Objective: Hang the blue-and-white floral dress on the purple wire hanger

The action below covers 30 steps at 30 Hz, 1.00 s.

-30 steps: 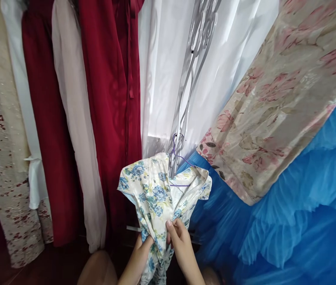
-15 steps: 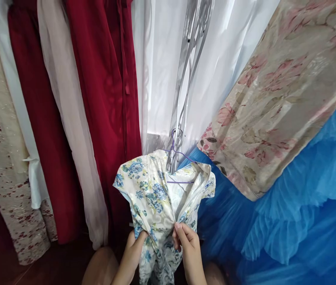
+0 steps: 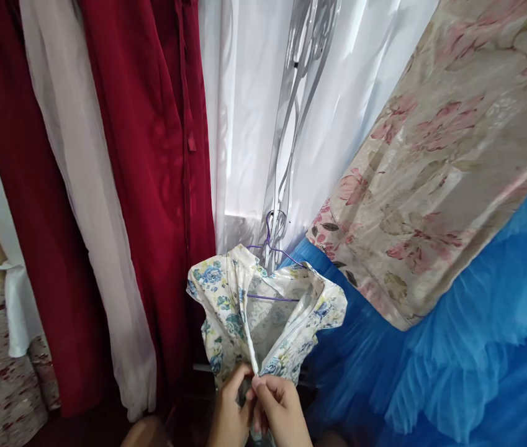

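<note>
L hand (image 3: 231, 400) & R hand (image 3: 282, 406) v. close tog., fingers (image 3: 264, 391) bent & pinched.

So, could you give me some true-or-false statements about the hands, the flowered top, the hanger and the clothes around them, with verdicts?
1. The hanger is purple. True.

2. The top is off its hanger. False: the hanger is inside its shoulders, and its lower bar shows in the open neck.

3. The left hand and right hand are far apart. False: they are close together at the front of the top.

4. The pink-flowered cloth hangs partly in front of the blue tulle. True.

5. The blue tulle is left of the top in the picture. False: it is on the right.
</note>
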### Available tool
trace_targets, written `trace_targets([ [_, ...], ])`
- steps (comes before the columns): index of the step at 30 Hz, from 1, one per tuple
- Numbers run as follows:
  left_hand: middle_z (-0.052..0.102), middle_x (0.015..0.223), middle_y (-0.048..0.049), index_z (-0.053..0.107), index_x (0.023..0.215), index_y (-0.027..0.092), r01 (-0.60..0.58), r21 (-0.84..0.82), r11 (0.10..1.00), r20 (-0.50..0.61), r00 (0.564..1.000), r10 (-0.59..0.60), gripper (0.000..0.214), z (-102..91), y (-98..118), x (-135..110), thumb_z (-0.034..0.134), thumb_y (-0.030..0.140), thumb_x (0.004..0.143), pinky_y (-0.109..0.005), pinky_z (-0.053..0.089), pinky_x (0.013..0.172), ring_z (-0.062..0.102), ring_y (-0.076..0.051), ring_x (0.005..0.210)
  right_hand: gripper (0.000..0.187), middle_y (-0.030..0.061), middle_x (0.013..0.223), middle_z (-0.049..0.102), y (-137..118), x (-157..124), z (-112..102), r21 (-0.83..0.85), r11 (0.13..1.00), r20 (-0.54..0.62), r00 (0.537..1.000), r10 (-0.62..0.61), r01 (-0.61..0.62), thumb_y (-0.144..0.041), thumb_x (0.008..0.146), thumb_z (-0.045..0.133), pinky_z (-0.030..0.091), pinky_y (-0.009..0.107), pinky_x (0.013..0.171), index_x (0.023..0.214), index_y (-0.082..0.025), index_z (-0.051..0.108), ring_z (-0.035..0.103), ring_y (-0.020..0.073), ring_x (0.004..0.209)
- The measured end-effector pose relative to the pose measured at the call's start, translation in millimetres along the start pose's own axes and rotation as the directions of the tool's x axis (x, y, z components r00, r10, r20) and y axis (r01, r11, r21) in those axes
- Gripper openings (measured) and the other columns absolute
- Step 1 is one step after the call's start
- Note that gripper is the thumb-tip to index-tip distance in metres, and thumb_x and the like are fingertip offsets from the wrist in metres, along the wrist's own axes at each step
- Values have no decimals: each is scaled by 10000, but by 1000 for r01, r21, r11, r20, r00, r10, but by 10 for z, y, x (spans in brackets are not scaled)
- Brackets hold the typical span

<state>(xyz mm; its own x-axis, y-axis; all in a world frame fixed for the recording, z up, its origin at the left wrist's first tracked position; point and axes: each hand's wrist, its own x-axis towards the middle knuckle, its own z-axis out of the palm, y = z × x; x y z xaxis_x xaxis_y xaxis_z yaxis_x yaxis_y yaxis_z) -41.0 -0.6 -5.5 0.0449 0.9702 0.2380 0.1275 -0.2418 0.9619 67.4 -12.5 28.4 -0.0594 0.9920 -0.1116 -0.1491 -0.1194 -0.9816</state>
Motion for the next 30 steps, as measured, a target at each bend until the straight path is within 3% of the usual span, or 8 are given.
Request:
trace_targets([
  [6, 720, 912, -114, 732, 925, 202, 28, -74, 997, -41, 999, -31, 207, 160, -52, -14, 681, 358, 799, -345, 535, 854, 667, -296, 913, 565, -5, 348, 510, -364, 211, -59, -18, 999, -70, 996, -53, 52, -686, 775, 663, 219, 211, 380, 625, -142, 653, 349, 77, 312],
  [10, 631, 737, -58, 612, 750, 207, -64, 53, 997, 8, 998, 64, 223, 282, -108, -20, 572, 361, 906, -288, 497, 729, 622, -224, 747, 531, -19, 333, 491, -858, 470, -73, -36, 994, -137, 985, -104, 100, -650, 752, 687, 159, 217, 388, 645, -129, 686, 270, 58, 315],
  [16, 589, 712, -29, 549, 741, 198, -121, 71, 990, 33, 992, 119, 275, 362, -332, 16, 528, 377, 949, -239, 462, 711, 601, -180, 713, 475, -25, 330, 480, -1622, 717, 0, -67, 965, -153, 953, -262, 254, -574, 760, 691, 197, 227, 409, 632, -118, 712, 295, 59, 332],
  [19, 597, 699, -27, 557, 732, 198, -99, 57, 993, 48, 994, 96, 255, 380, -464, -32, 565, 358, 931, -236, 459, 700, 602, -181, 699, 472, -27, 339, 483, -1743, 768, 34, -73, 945, -176, 928, -328, 320, -567, 786, 672, 215, 240, 426, 644, -119, 715, 317, 65, 345],
  [23, 627, 697, -33, 581, 737, 195, -77, 60, 995, 87, 994, 72, 245, 293, -520, -8, 581, 353, 925, -243, 470, 706, 623, -189, 700, 446, -30, 362, 485, -1624, 795, 24, -49, 946, -193, 926, -325, 322, -551, 792, 681, 205, 248, 437, 669, -123, 713, 320, 69, 365],
  [25, 664, 761, -50, 630, 777, 191, -110, 53, 993, 152, 983, 101, 240, 162, -403, 114, 567, 353, 942, -253, 479, 756, 647, -202, 766, 428, -38, 388, 484, -1524, 764, 10, -28, 941, -209, 919, -336, 337, -544, 806, 675, 207, 247, 442, 704, -131, 713, 333, 71, 376],
  [27, 692, 865, -68, 681, 846, 196, -174, 33, 984, 179, 970, 165, 252, -13, -151, 316, 529, 349, 975, -265, 481, 827, 658, -216, 871, 428, -42, 402, 475, -1450, 697, 1, -29, 934, -210, 912, -354, 356, -548, 826, 659, 224, 247, 448, 707, -139, 706, 351, 77, 385],
  [30, 695, 1029, -81, 701, 1053, 214, -281, 61, 958, 30, 960, 280, 215, -269, 424, 714, 530, 328, 990, -287, 469, 917, 643, -230, 1010, 430, -42, 400, 469, -1435, 571, 5, -65, 927, -179, 909, -376, 371, -545, 846, 644, 255, 249, 457, 698, -144, 697, 375, 89, 391],
])
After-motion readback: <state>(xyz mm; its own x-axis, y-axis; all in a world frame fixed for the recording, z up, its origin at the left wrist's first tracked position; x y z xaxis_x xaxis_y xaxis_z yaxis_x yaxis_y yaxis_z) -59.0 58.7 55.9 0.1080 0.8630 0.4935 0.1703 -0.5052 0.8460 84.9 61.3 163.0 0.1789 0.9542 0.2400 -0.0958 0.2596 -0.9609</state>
